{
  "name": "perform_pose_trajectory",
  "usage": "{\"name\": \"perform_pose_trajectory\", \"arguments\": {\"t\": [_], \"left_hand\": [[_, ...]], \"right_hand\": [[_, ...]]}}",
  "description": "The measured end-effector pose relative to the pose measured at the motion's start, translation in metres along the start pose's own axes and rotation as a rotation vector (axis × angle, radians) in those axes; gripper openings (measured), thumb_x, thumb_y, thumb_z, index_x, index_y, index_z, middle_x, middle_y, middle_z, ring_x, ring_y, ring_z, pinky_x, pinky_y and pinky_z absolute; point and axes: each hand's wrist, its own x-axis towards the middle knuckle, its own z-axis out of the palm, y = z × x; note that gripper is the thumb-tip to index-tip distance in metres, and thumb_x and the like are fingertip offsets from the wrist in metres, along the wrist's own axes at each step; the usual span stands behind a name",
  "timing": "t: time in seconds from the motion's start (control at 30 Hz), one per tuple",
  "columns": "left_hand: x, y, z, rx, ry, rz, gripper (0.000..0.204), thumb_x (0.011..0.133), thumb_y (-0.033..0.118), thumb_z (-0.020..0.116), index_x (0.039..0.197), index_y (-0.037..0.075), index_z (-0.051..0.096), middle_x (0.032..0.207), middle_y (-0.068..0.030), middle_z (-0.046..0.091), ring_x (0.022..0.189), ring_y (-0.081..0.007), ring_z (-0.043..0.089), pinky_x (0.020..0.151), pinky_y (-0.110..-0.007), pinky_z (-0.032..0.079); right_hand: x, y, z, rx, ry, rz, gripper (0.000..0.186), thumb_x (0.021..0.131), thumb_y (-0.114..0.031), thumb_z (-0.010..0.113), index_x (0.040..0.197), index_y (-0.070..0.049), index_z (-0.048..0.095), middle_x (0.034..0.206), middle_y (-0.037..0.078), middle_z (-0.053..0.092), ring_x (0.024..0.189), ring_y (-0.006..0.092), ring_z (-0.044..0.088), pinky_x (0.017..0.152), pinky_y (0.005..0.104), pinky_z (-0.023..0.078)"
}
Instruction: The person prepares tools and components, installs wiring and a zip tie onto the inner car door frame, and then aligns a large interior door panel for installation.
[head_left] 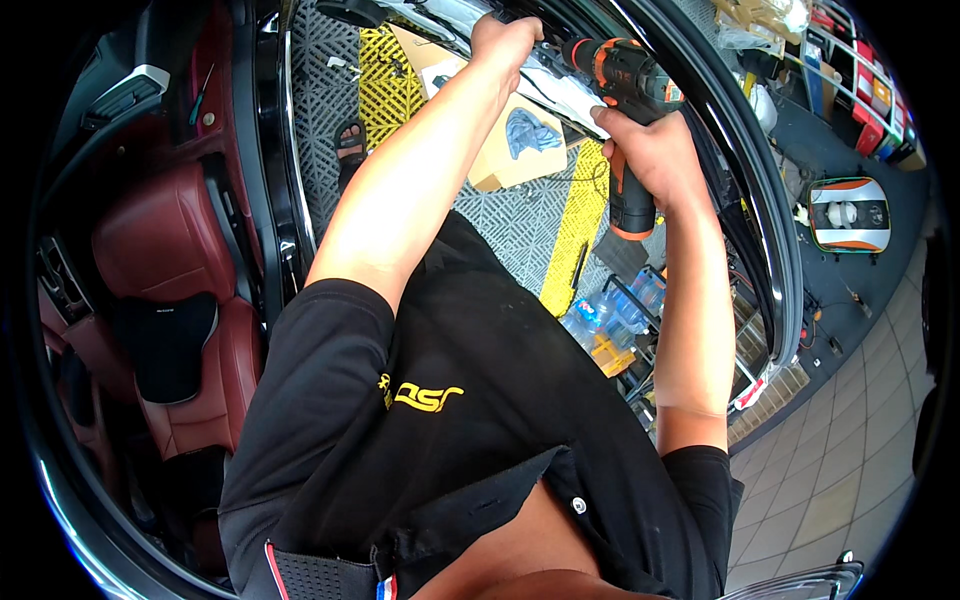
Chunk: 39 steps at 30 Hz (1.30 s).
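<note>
My right hand (660, 155) is wrapped round the handle of a black and orange cordless drill (622, 72). The drill's front end points left, toward my left hand (503, 48). That hand is closed at the edge of an opened car door (560, 95), whose inner side shows a whitish sheet. Its fingertips are partly hidden, and I cannot make out what they pinch. Black trim and a rubber seal (770, 220) curve along the door to the right of the drill.
On my left is the car's interior, with a dark red seat (165, 240) and a teal-handled screwdriver (201, 95). A cardboard sheet (490, 165) lies on grey and yellow floor grating (575, 235). Plastic bottles (620, 305) stand in a rack. An orange-and-silver case (849, 214) sits further right.
</note>
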Motion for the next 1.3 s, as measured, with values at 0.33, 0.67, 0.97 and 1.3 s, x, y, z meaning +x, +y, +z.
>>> {"name": "perform_pose_trajectory", "arguments": {"t": [0.33,0.67,0.97,1.3], "left_hand": [[0.0013,0.0069,-0.0068,0.046,-0.094,-0.053,0.022,0.071,0.007,0.066,0.089,-0.005,0.068,0.08,-0.0086,0.067,0.072,-0.0203,0.062,0.065,-0.033,0.049],[0.0015,0.0067,-0.0063,0.027,-0.099,-0.064,0.021,0.071,0.007,0.066,0.087,-0.005,0.068,0.079,-0.009,0.067,0.069,-0.0205,0.062,0.062,-0.033,0.049],[0.0003,0.0075,-0.0055,0.061,-0.079,-0.062,0.019,0.071,0.007,0.066,0.087,-0.004,0.068,0.077,-0.008,0.066,0.066,-0.0199,0.06,0.06,-0.033,0.046],[-0.0012,0.007,-0.0043,0.031,-0.047,-0.041,0.018,0.071,0.009,0.066,0.084,-0.003,0.067,0.074,-0.0074,0.064,0.062,-0.019,0.057,0.057,-0.033,0.045]], "right_hand": [[0.0001,-0.0013,-0.001,0.006,-0.012,0.013,0.022,0.087,-0.021,0.075,0.1,-0.004,0.07,0.069,0.001,0.064,0.059,0.0087,0.058,0.056,0.0281,0.049],[0.0022,0.0009,-0.0003,-0.014,0.002,0.01,0.021,0.086,-0.022,0.074,0.097,-0.004,0.071,0.069,0.001,0.064,0.06,0.0087,0.058,0.057,0.0285,0.049],[0.0026,0.0026,0.0002,-0.015,0.003,0.007,0.021,0.087,-0.021,0.074,0.099,-0.003,0.07,0.07,0.002,0.064,0.061,0.0091,0.059,0.058,0.0288,0.05],[0.001,0.0007,0.0004,0.022,-0.005,-0.008,0.022,0.087,-0.02,0.075,0.099,-0.003,0.07,0.071,0.002,0.064,0.062,0.0092,0.06,0.059,0.0284,0.049]]}}
